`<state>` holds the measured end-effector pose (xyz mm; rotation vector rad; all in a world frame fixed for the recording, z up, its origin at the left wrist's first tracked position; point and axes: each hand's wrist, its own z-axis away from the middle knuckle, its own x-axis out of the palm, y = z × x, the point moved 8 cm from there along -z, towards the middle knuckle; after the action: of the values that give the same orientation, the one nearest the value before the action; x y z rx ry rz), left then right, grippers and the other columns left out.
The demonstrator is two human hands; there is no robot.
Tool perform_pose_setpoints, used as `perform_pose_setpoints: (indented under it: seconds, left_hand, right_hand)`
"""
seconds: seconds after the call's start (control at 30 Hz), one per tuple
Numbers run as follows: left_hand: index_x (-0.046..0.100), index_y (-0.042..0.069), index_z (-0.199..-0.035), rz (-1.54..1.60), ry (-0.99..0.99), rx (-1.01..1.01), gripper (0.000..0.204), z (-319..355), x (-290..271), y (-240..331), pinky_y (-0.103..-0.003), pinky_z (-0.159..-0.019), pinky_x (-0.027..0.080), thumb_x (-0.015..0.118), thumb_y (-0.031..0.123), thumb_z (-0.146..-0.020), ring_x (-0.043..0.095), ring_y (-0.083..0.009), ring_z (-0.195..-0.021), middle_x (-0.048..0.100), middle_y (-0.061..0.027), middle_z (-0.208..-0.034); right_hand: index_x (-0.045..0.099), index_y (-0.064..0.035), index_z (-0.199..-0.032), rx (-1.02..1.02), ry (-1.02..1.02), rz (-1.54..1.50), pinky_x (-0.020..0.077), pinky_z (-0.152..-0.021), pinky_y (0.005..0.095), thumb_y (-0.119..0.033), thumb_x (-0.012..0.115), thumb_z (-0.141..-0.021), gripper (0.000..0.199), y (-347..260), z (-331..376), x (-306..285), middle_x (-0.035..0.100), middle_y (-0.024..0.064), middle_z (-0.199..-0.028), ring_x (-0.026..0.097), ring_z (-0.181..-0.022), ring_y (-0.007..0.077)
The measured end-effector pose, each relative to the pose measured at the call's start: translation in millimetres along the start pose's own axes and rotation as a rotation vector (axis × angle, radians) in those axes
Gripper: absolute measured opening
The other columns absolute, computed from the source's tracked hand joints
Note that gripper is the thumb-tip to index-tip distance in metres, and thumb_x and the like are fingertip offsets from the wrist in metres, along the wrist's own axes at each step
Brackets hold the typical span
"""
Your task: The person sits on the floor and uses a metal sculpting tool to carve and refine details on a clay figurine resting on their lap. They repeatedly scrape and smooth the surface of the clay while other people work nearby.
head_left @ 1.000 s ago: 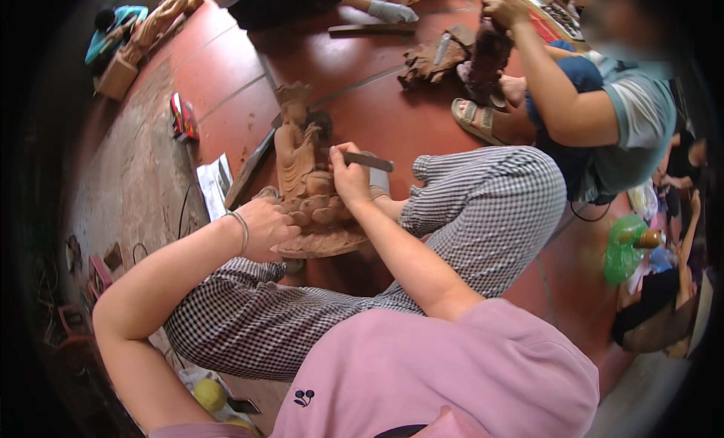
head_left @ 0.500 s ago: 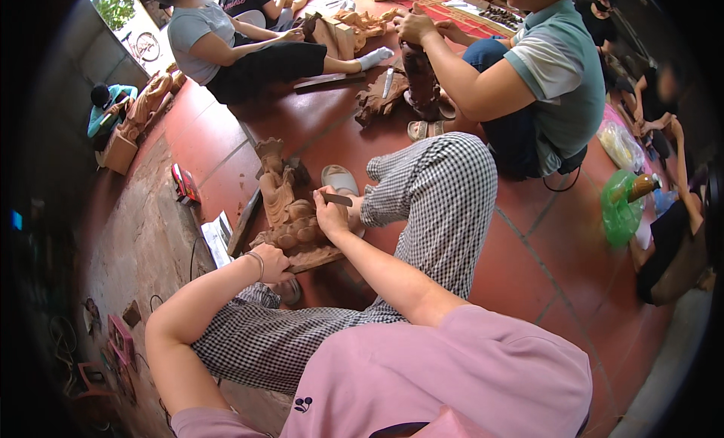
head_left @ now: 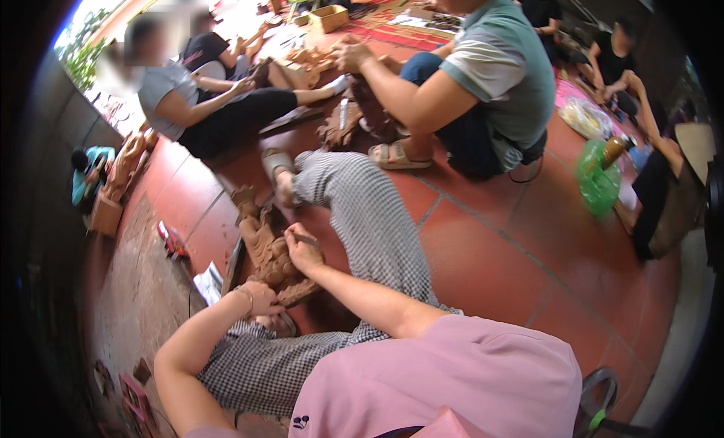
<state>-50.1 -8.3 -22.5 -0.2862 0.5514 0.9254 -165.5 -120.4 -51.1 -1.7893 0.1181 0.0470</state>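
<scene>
1. The wooden carving lies on the red tile floor, against the person's checkered trouser leg.
2. The left hand clasps its near edge, steadying it.
3. The right hand pinches a small dark tool against the carving; detail work seems underway, calling for short, controlled strokes.
</scene>
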Motion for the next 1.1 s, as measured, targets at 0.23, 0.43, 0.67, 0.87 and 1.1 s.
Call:
perform_pose_setpoints:
  seconds: [0.23,0.43,0.67,0.87,1.1]
  left_hand:
    - [0.076,0.015,-0.107,-0.07,-0.186,-0.002,0.062,-16,6,-7,-0.042,-0.088,0.053,0.045,0.067,-0.091,0.069,-0.0304,-0.1,0.073,-0.0133,-0.104]
    - [0.075,0.009,-0.109,-0.07,-0.394,0.016,0.072,-36,10,-12,-0.041,-0.094,0.05,0.047,0.072,-0.089,0.069,-0.0279,-0.103,0.074,-0.0107,-0.106]
    - [0.077,0.009,-0.102,-0.043,-0.481,0.053,0.073,-38,19,-18,-0.041,-0.091,0.051,0.05,0.075,-0.086,0.07,-0.0253,-0.095,0.075,-0.0099,-0.091]
    - [0.078,0.009,-0.099,-0.022,-0.439,0.011,0.071,-37,18,-21,-0.039,-0.093,0.051,0.051,0.073,-0.087,0.069,-0.0269,-0.099,0.075,-0.0115,-0.098]
    - [0.076,0.008,-0.101,-0.038,-0.412,-0.02,0.07,-24,13,-17,-0.043,-0.093,0.051,0.045,0.07,-0.091,0.069,-0.0296,-0.102,0.074,-0.0134,-0.103]
  right_hand:
    - [0.051,-0.0067,-0.105,0.061,-0.029,-0.046,0.049,-0.069,0.0543,-0.029,0.048,-0.101,0.023,14,-2,7,0.065,0.0239,-0.091,0.062,-0.087,0.0474]
    - [0.05,-0.003,-0.111,0.09,-0.086,-0.14,0.0493,-0.072,0.0494,-0.027,0.047,-0.104,0.025,21,-6,3,0.065,0.0234,-0.093,0.063,-0.088,0.0448]
    - [0.051,-0.0022,-0.111,0.087,-0.105,-0.264,0.0492,-0.07,0.0469,-0.021,0.048,-0.103,0.021,15,0,6,0.064,0.0232,-0.091,0.063,-0.086,0.0434]
    - [0.052,-0.0042,-0.111,-0.046,-0.025,-0.257,0.0488,-0.067,0.0467,-0.022,0.05,-0.102,0.02,8,5,0,0.063,0.022,-0.09,0.063,-0.083,0.043]
    - [0.052,-0.0039,-0.111,0.066,-0.143,-0.276,0.0487,-0.069,0.0453,-0.025,0.05,-0.103,0.023,12,6,8,0.063,0.0213,-0.091,0.063,-0.085,0.0408]
